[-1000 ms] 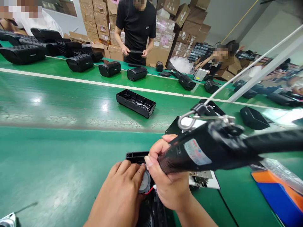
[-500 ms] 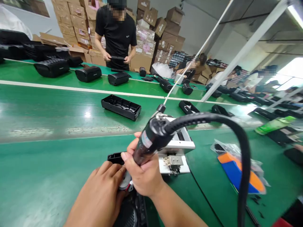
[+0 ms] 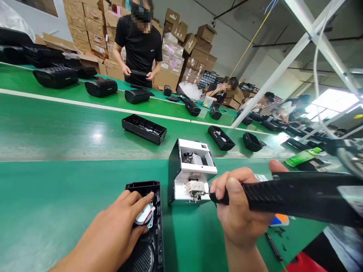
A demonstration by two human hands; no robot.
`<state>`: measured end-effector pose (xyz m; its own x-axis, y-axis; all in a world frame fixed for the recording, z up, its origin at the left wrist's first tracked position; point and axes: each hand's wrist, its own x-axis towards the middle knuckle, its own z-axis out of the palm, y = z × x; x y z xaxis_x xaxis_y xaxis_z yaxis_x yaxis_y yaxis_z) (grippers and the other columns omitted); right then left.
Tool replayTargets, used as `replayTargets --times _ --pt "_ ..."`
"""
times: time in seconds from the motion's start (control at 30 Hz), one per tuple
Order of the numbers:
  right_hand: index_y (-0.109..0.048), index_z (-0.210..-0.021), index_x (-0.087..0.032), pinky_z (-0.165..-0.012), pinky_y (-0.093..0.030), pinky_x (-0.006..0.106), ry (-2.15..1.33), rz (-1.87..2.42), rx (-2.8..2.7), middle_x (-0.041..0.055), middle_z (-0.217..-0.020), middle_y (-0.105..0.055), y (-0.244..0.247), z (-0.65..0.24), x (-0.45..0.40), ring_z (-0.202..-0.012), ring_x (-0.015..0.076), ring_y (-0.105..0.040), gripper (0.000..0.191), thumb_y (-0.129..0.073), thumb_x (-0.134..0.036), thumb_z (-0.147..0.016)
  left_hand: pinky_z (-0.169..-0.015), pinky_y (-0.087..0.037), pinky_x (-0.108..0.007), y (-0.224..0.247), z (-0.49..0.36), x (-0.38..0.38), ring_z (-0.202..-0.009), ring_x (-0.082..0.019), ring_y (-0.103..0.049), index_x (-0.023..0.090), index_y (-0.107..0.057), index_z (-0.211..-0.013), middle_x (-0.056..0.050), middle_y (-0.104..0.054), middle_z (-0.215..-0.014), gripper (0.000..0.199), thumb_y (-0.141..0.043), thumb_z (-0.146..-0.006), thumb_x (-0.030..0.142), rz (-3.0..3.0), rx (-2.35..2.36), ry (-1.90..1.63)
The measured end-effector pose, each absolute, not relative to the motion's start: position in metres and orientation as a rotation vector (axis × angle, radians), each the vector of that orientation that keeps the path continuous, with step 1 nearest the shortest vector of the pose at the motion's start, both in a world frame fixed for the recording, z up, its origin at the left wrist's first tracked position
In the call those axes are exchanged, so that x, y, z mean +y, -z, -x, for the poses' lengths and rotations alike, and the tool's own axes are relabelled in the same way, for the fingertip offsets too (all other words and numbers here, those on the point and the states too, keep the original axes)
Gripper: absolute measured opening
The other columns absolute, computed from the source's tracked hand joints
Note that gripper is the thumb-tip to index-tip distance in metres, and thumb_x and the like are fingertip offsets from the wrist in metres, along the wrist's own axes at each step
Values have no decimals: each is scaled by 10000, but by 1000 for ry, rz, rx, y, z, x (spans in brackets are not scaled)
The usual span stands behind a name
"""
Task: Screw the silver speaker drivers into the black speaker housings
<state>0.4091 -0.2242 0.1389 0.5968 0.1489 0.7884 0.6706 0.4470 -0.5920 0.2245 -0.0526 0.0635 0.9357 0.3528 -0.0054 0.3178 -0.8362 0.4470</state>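
My left hand [image 3: 113, 223] grips a round speaker driver [image 3: 145, 216] with a red wire, thumb and fingertips at its rim. The driver sits inside a black speaker housing [image 3: 160, 230], which lies on the green bench and has a perforated grille at its near end. In my right hand [image 3: 241, 204] is a black electric screwdriver [image 3: 295, 192], held almost level and pointing left. Its tip is at the metal outlet of a white and black screw feeder [image 3: 195, 172]; whether a screw is on the tip is too small to tell.
Beyond the bench, a green conveyor carries an open black housing [image 3: 144, 129] and other black shells [image 3: 221, 138]. Across it a person in black [image 3: 138, 49] holds a dark part. A loose pen-like tool [image 3: 273, 246] and a green packet [image 3: 303, 156] lie to the right.
My right hand has moved the screwdriver right, from upright over the housing to level at the screw feeder. My left hand stays on the driver, now more visible.
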Motion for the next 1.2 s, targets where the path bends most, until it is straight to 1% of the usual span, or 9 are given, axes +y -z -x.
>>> replayTargets --times 0.17,0.27,0.37,0.53,0.6,0.7,0.77,0.87,1.2 --pt "-498 -1465 -308 -627 -570 324 366 1193 -960 -77 -847 -640 -114 -415 -223 -604 156 -588 484 -747 -145 -1082 -1083 -655 -489 -67 -222 -46 -1340 -322 -717 325 -686 -1573 -100 -731 -1449 652 -563 -977 91 -2578 365 -108" --pt "-523 -1408 -282 -620 -563 326 324 1230 -934 -73 -811 -625 -113 -413 -221 -596 160 -584 439 -760 -143 -1065 -1053 -661 -482 -69 -221 -44 -1303 -331 -735 309 -708 -1555 -107 -744 -1423 670 -575 -947 62 -2583 389 -91" --pt "-540 -1454 -270 -571 -538 293 214 1231 -821 -74 -772 -622 -119 -407 -222 -566 155 -559 506 -800 -155 -1036 -1036 -659 -487 -75 -222 -47 -1251 -329 -754 294 -721 -1542 -103 -759 -1371 691 -614 -909 39 -2569 411 -82" --pt "-535 -1560 -394 -518 -536 259 -29 1125 -741 -91 -731 -586 -132 -385 -234 -511 142 -515 629 -789 -123 -1052 -1060 -653 -478 -90 -226 -52 -1238 -335 -760 235 -761 -1489 -104 -782 -1312 661 -690 -871 10 -2530 457 -4" --pt "-619 -1449 -419 -488 -515 265 -53 1028 -830 -94 -698 -546 -138 -375 -239 -463 135 -479 473 -764 -146 -1091 -1070 -651 -483 -92 -228 -53 -1237 -340 -762 217 -758 -1492 -110 -780 -1321 652 -702 -876 10 -2516 477 17" --pt "-699 -1187 -373 -457 -521 300 -159 975 -992 -81 -685 -511 -139 -359 -236 -425 133 -472 174 -729 -207 -1145 -1074 -650 -502 -93 -231 -53 -1260 -353 -750 211 -749 -1502 -117 -776 -1342 645 -710 -888 15 -2511 481 43" --pt "-665 -1260 -404 -484 -540 318 -161 984 -942 -84 -719 -516 -132 -347 -227 -459 143 -498 255 -736 -190 -1140 -1077 -649 -512 -93 -231 -54 -1275 -359 -742 212 -740 -1512 -119 -776 -1342 654 -714 -889 17 -2517 477 56" --pt "-487 -1526 -470 -545 -524 324 -91 976 -842 -92 -783 -547 -116 -333 -207 -537 154 -529 533 -725 -184 -1144 -1053 -654 -492 -96 -231 -54 -1265 -350 -743 219 -748 -1498 -113 -783 -1319 639 -711 -892 19 -2526 475 64" --pt "-451 -1568 -399 -622 -526 336 -135 1068 -913 -82 -841 -569 -86 -336 -190 -621 164 -587 528 -660 -160 -1146 -1022 -654 -448 -103 -232 -54 -1260 -333 -738 242 -765 -1460 -99 -781 -1311 593 -749 -907 27 -2511 487 99"
